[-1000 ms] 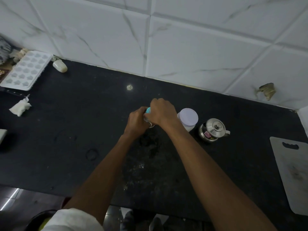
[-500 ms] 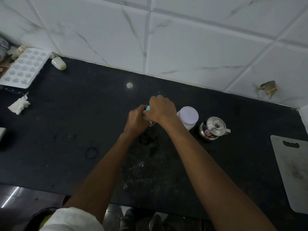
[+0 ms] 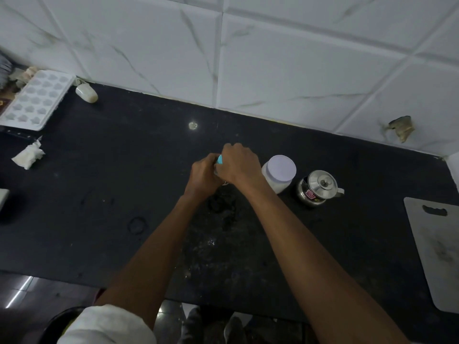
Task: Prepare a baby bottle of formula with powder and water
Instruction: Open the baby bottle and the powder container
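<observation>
The baby bottle (image 3: 219, 160) stands on the black counter (image 3: 124, 194), almost wholly hidden by my hands; only a sliver of its turquoise collar shows between them. My left hand (image 3: 202, 176) wraps around the bottle's body from the left. My right hand (image 3: 239, 163) is closed over the bottle's top. Just right of my hands stands a white powder jar (image 3: 279, 173) with a pale lid on. Further right sits a small steel kettle (image 3: 318, 187) with its lid on.
A white cutting board (image 3: 437, 249) lies at the right edge. At the far left are a white ice cube tray (image 3: 37, 99), a small white oval object (image 3: 86, 93) by the wall and a crumpled tissue (image 3: 27, 155). Tiled wall runs behind the counter.
Both hands stay on the bottle in almost the same spot. The right hand has shifted slightly over the top; the view has tilted a little.
</observation>
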`<control>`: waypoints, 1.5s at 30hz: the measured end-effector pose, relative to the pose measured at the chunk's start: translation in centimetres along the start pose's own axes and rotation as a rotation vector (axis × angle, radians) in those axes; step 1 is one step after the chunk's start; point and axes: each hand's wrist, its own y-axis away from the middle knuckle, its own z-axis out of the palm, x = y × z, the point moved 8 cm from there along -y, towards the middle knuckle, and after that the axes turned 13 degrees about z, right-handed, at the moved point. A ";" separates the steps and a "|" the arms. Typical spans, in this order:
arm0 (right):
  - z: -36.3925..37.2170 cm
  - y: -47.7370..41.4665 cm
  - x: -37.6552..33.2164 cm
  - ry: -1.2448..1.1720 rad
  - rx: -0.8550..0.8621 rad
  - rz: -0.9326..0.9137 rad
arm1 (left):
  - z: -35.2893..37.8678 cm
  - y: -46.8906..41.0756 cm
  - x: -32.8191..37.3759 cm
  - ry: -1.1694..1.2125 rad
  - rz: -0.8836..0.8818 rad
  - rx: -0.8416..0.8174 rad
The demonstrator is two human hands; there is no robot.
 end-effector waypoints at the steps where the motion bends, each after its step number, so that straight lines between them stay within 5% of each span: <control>1: 0.1 0.0 0.0 -0.007 0.007 0.002 | 0.0 0.0 0.0 -0.005 0.001 0.000; 10: -1.6 0.9 -0.9 -0.062 -0.009 -0.164 | 0.1 0.1 -0.3 -0.007 -0.037 -0.014; 25: 1.9 6.7 3.3 -0.303 -0.015 0.143 | -0.1 0.1 -0.5 0.004 -0.092 -0.044; 45: 10.6 7.3 2.8 -0.327 -0.086 0.193 | 0.0 0.2 -0.7 0.017 -0.084 -0.033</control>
